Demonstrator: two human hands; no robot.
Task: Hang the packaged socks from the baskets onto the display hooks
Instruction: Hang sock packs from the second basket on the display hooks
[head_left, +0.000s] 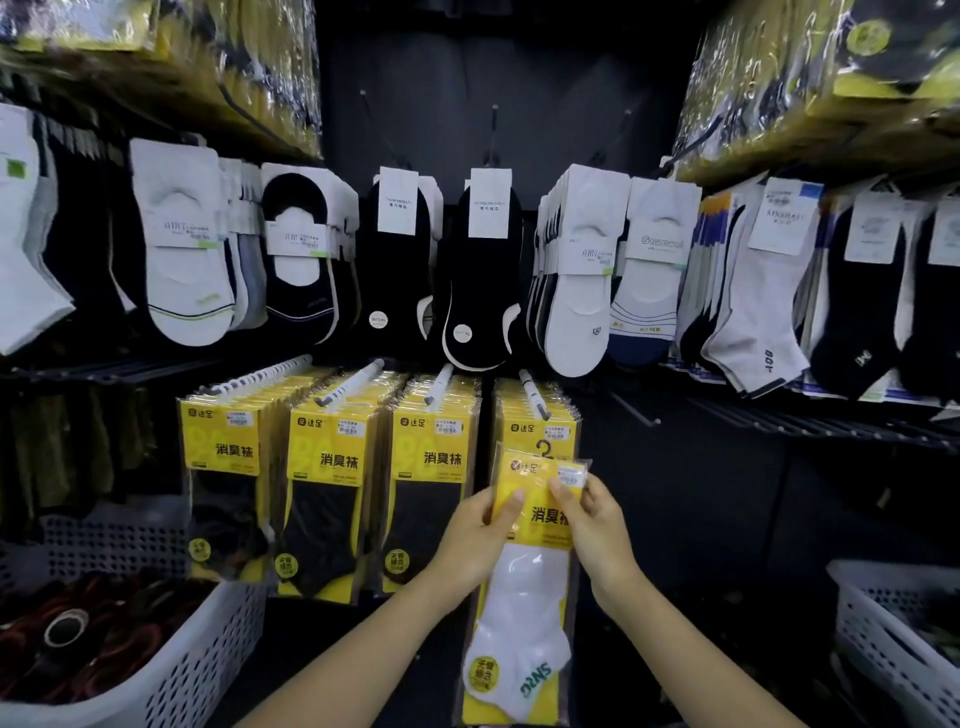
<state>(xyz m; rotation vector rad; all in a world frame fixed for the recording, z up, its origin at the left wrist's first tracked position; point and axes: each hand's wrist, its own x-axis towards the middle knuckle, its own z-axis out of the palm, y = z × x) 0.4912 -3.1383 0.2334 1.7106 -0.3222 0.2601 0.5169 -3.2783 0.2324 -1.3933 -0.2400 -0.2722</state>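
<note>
Holding one sock packet (524, 571) between left hand (475, 540) and right hand (597, 525).

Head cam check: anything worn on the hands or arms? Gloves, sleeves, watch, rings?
Nothing worn. Left hand and right hand are ungloved, with no rings visible on the fingers. Left forearm and right forearm are bare down to the frame edge: no sleeves, watch or bracelet.

"达足 消臭袜" on held pack (525, 582) and hung packs (332, 460), "Guance" on sock band (657, 244)
</note>
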